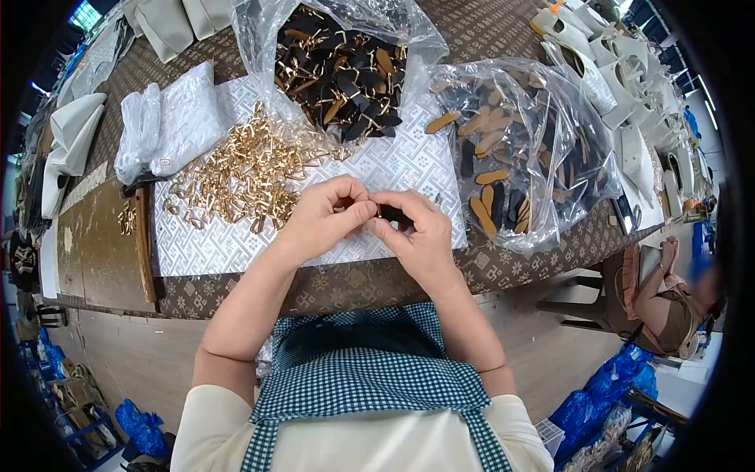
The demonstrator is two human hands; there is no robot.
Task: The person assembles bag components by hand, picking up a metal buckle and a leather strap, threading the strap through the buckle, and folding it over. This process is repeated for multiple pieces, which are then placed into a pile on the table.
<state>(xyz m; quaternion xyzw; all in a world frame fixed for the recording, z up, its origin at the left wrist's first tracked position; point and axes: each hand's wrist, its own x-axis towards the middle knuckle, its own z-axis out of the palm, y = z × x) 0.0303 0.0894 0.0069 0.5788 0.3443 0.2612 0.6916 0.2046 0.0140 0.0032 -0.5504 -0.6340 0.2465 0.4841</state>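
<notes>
My left hand (330, 216) and my right hand (417, 232) meet over the patterned white sheet, fingertips pinched together. Between them shows a sliver of a small gold buckle (379, 211). Under my right fingers sits a dark leather tab (405, 226), mostly hidden. Left of my hands lies a loose pile of gold buckles (252, 169). Beyond them, a clear plastic bag (425, 35) stands open, full of black and tan tabs with gold buckles (346, 71). To the right, another clear bag (582, 134) holds tan and black leather tabs, some spilling out, such as a tan tab (482, 216).
White plastic packets (185, 118) lie at the left, near a brown board (102, 244) with a wooden edge. White leather pieces (621, 79) crowd the right end. Dark scissors (625, 214) lie near the right edge. A person (668, 307) sits at the far right.
</notes>
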